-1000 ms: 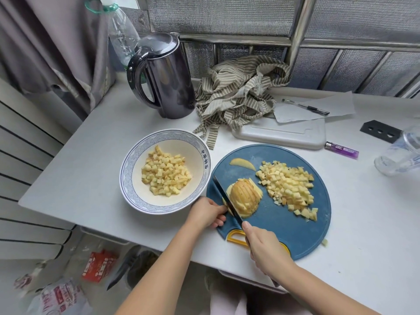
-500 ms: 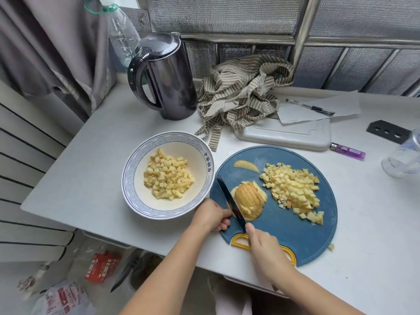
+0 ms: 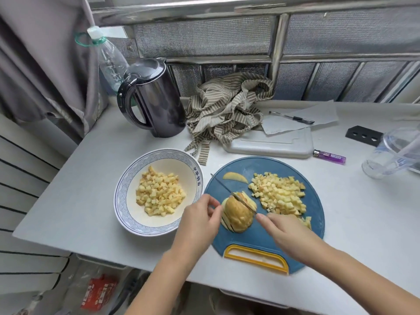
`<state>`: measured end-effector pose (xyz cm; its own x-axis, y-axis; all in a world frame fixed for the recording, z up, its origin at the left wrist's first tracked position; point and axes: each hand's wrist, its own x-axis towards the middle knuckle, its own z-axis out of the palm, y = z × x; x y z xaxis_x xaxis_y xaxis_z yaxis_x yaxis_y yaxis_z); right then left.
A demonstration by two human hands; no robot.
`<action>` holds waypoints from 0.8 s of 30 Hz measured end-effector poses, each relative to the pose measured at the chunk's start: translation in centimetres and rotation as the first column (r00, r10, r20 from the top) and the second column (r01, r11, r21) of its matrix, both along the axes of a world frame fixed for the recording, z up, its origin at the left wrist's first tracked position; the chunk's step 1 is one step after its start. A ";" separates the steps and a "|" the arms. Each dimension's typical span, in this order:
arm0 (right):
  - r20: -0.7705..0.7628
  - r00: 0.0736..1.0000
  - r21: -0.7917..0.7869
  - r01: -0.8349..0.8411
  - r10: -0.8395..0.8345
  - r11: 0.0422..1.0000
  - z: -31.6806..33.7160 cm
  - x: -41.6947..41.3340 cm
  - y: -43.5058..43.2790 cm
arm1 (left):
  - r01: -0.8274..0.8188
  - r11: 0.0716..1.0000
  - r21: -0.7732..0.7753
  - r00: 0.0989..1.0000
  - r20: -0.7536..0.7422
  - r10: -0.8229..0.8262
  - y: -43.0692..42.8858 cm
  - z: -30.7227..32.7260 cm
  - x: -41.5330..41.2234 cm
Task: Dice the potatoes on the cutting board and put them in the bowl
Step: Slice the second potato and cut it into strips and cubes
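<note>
Blue cutting board [image 3: 250,242], yellow handle [image 3: 255,258]; blue-patterned white bowl [image 3: 127,185]; pale yellow potato dice [image 3: 279,196].

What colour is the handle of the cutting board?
Yellow: the handle stands out against the blue cutting board. The head view shows it clearly.
</note>
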<state>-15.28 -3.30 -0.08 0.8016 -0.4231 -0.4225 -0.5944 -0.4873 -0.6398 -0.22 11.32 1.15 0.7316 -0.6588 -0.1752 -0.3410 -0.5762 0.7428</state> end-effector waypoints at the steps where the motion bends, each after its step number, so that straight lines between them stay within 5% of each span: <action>1: -0.021 0.998 -0.098 -0.053 0.052 0.994 0.2 -0.1 -0.1 | 0.056 0.997 -0.046 0.995 0.090 -0.052 -0.3 1.0 0.3; 4: -0.061 0.987 -0.271 -0.162 0.151 0.949 0.3 0.0 0.2 | 0.290 0.957 -0.010 0.939 0.198 -0.282 -1.7 2.2 1.3; 9: -0.089 0.987 -0.352 -0.159 0.137 0.922 0.4 -0.4 0.1 | 0.473 0.855 0.212 0.868 0.052 -0.493 -4.0 1.0 2.1; 14: -0.159 0.971 -0.431 -0.233 0.181 0.872 0.0 -0.8 0.8 | 0.544 0.754 0.369 0.779 0.111 -0.617 -5.5 0.2 2.0; 24: -0.139 0.970 -0.381 -0.239 0.201 0.893 -0.1 -2.9 0.4 | 0.602 0.612 0.512 0.735 -0.055 -0.676 -7.5 -1.4 4.2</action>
